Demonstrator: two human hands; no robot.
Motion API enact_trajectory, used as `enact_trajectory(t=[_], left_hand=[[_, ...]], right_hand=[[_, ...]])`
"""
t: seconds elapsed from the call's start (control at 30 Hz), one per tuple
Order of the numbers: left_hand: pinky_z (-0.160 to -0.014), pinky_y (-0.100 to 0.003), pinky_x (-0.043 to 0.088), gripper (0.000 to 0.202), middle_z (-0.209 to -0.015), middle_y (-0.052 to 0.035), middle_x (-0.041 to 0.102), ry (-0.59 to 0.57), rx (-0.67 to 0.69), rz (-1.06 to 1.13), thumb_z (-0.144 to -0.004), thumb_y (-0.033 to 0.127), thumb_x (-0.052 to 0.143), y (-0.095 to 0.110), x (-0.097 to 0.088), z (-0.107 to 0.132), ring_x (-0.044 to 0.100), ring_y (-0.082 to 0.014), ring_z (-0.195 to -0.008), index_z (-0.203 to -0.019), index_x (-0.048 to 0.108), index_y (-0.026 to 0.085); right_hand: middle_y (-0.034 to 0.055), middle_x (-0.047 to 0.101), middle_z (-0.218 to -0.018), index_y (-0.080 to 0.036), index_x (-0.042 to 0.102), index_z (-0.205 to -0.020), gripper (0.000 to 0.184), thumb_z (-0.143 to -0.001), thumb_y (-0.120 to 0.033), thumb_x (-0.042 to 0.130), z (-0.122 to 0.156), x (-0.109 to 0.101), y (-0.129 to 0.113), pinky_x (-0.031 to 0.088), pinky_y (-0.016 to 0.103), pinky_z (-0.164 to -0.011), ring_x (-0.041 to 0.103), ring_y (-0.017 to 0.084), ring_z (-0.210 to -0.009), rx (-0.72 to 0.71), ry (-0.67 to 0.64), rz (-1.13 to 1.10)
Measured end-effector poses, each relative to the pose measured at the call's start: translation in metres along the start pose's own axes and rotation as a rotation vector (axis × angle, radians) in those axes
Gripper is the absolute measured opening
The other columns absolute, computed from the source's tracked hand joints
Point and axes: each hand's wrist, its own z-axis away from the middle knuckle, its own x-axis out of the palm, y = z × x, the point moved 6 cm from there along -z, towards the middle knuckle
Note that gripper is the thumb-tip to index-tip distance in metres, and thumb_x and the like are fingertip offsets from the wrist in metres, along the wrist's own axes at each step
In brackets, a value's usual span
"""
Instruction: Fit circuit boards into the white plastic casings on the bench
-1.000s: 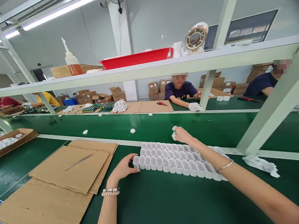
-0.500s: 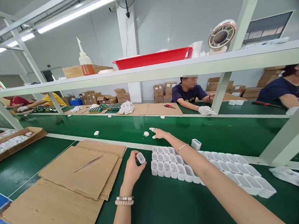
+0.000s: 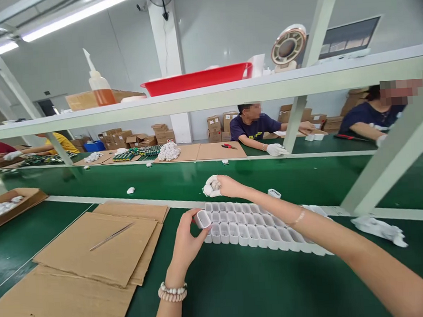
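My left hand (image 3: 185, 241) pinches a small white plastic case (image 3: 203, 219), its open end turned toward me. That case is held beside the left end of the block of similar white cases (image 3: 253, 223), which stand open side up in rows. Over the green belt, my right hand (image 3: 227, 185) has its white-covered fingertips closed round a small white lump (image 3: 210, 189); its details are hidden by the fingers. Just beyond my right forearm, a single white case (image 3: 274, 193) stands on the belt.
Cardboard sheets (image 3: 95, 251) with metal tweezers (image 3: 111, 236) lie at left. White lumps (image 3: 131, 190) sit along the belt. A shelf (image 3: 193, 98) with a red tray (image 3: 199, 79) crosses above. A crumpled white bag (image 3: 380, 230) lies right. Two co-workers (image 3: 254, 127) sit opposite, others farther left.
My right hand has closed on the white lump that lay on the belt. The case in my left hand has come nearer the rows, and the view has turned slightly right.
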Motion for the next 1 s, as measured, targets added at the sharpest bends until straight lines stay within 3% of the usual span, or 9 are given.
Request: enact_trajectory(t=[0.2,0.3,0.53,0.73,1.0], left_hand=[[-0.089,-0.039,0.048,0.04,-0.12,-0.0094,0.057,-0.093,0.273,-0.034,-0.087,0.025,0.061,0.049,0.024,0.013,0.053,-0.0238,-0.111,-0.125,0.049,0.026],[-0.09,-0.038,0.047,0.044,-0.118,-0.0085,0.058,-0.07,0.37,-0.073,-0.085,0.02,0.063,0.06,0.031,0.019,0.053,-0.0234,-0.111,-0.126,0.049,0.026],[-0.088,-0.036,0.048,0.047,-0.114,-0.0077,0.059,-0.047,0.378,-0.109,-0.082,0.017,0.067,0.058,0.032,0.021,0.054,-0.0221,-0.107,-0.125,0.05,0.024],[-0.088,-0.037,0.048,0.047,-0.114,-0.0076,0.06,-0.06,0.399,-0.115,-0.081,0.016,0.068,0.059,0.035,0.02,0.054,-0.0217,-0.105,-0.125,0.051,0.024],[-0.087,-0.036,0.048,0.049,-0.113,-0.0074,0.06,-0.041,0.397,-0.11,-0.079,0.015,0.069,0.059,0.034,0.021,0.054,-0.0213,-0.104,-0.124,0.052,0.023]], right_hand=[[0.0018,0.066,-0.091,-0.019,0.062,-0.11,0.034,-0.081,-0.032,0.071,0.117,-0.013,-0.024,0.051,0.027,-0.073,0.06,0.014,-0.078,-0.048,0.133,-0.123],[0.0015,0.065,-0.089,-0.021,0.065,-0.108,0.028,-0.082,-0.032,0.07,0.148,-0.009,-0.032,0.049,0.026,-0.068,0.057,0.013,-0.073,-0.052,0.171,-0.036],[0.0024,0.065,-0.093,-0.025,0.063,-0.112,0.027,-0.086,-0.032,0.066,0.149,-0.008,-0.038,0.047,0.026,-0.069,0.056,0.013,-0.071,-0.139,0.152,-0.026],[0.0013,0.065,-0.089,-0.025,0.063,-0.114,0.03,-0.086,-0.033,0.066,0.148,0.0,-0.033,0.047,0.026,-0.069,0.056,0.014,-0.072,-0.079,0.088,-0.03],[0.0009,0.065,-0.09,-0.025,0.064,-0.112,0.026,-0.087,-0.031,0.066,0.147,0.0,-0.034,0.047,0.026,-0.071,0.058,0.013,-0.073,-0.117,0.119,-0.039]])
